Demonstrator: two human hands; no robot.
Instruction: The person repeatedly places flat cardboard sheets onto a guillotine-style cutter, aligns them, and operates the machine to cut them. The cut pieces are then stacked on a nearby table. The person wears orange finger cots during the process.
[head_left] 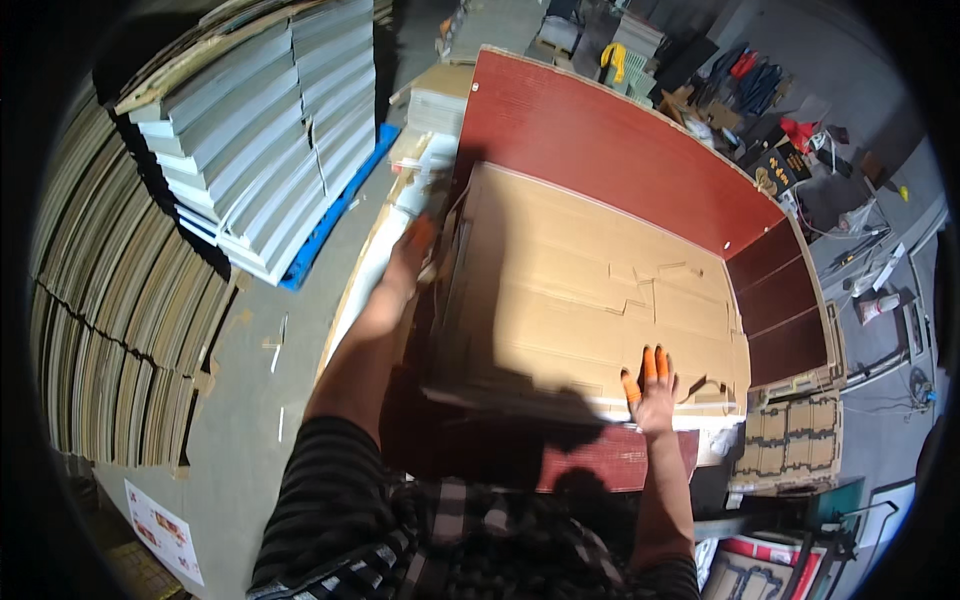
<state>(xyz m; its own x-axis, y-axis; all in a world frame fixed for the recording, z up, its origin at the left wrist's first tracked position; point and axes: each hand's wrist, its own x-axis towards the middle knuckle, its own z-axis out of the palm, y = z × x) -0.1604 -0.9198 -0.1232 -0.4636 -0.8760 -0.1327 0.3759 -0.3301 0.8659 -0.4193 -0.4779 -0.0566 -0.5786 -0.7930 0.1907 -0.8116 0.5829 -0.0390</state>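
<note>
A broad stack of brown cardboard sheets (570, 280) lies in front of me, with cut lines marked in its top sheet. My right hand (655, 400) rests at its near edge. Its fingers are spread on the cardboard, and orange covers sit on the fingertips. Beyond the stack's left side is my left hand (408, 258), also with orange on the fingers. That hand is blurred and in shadow, so its grip is unclear. A dark red panel (620, 145) stands up behind the cardboard, and a lower red-brown panel (785, 290) closes the right side.
Tall stacks of white-grey sheets (265, 130) on a blue pallet (345, 205) and of brown board (110, 300) stand to the left. Die-cut cardboard pieces (790, 440) lie at right. A printed sheet (163, 530) is on the floor (262, 350).
</note>
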